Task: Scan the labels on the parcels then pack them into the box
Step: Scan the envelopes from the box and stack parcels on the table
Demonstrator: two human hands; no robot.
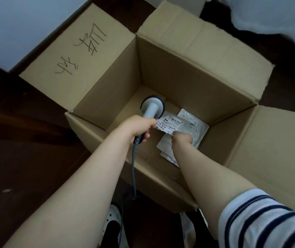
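A large open cardboard box stands on the dark floor, all flaps spread out. My left hand is shut on the handle of a grey barcode scanner, whose head points down into the box. Reaching inside, my right hand grips a flat grey parcel with a white printed label facing up, just beside the scanner. Another flat grey parcel lies on the box bottom under and behind it. A further pouch edge shows beneath my right forearm.
The scanner's coiled grey cable hangs down over the near box wall. The left flap carries handwritten black characters. My feet in light shoes are at the near edge. White fabric lies at the top right.
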